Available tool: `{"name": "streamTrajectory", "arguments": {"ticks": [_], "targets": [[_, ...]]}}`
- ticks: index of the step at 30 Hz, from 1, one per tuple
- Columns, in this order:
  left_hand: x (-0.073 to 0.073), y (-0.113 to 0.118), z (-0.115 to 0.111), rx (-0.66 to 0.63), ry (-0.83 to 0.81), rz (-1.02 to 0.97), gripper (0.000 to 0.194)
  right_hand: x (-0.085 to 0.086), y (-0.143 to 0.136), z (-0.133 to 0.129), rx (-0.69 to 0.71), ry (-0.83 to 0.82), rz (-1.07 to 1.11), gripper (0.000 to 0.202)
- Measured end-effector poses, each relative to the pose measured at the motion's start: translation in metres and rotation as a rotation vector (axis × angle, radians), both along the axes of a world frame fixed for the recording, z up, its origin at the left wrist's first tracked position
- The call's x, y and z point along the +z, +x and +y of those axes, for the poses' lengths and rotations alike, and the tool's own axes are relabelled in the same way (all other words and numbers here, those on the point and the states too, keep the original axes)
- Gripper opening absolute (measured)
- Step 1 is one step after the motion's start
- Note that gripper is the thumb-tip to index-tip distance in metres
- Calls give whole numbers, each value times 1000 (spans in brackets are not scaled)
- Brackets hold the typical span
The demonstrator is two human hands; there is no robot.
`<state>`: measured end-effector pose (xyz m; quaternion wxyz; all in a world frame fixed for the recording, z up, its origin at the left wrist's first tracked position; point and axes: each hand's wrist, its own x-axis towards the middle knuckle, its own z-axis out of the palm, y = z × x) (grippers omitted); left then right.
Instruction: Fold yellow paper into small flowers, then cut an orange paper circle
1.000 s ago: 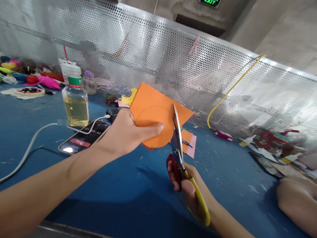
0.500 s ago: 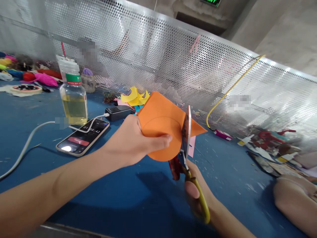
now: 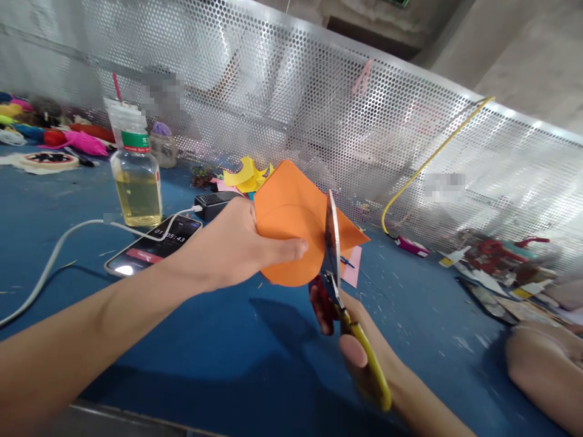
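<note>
Orange paper (image 3: 291, 212) with a curved line drawn on it is raised above the blue table, its lower edge rounded and a pointed corner sticking out to the right. My left hand (image 3: 246, 246) pinches its left side, thumb on top and the other fingers hidden behind. In my right hand (image 3: 353, 346) are scissors (image 3: 333, 243) with yellow and red handles. Their blades are parted and stand upright at the paper's right part, one blade in front of it. Pink paper (image 3: 351, 267) lies on the table behind the scissors.
A bottle of yellowish liquid (image 3: 139, 191), a phone (image 3: 132, 252) with a white cable and a black device (image 3: 212, 205) stand or lie at left. Yellow scraps (image 3: 248, 176) lie near the perforated metal screen (image 3: 273, 79). Another person's arm (image 3: 542, 364) rests at right.
The orange paper and my left hand have shifted slightly up and left. The scissor blades have moved left with the paper and lean a little more to the left.
</note>
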<state>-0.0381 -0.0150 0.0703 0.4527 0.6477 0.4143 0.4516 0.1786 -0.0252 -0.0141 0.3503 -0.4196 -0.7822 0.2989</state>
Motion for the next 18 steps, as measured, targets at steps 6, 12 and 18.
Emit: {"name": "streamTrajectory", "arguments": {"ticks": [6,12,18], "targets": [[-3,-2,1,-73,21,-62,26,2,1,-1,15,-37,13,86],[0,-1,-2,-50,31,43,27,0,0,0,-8,-41,45,86],[0,1,-1,-41,64,93,27,-2,1,2,7,-43,33,85]]}}
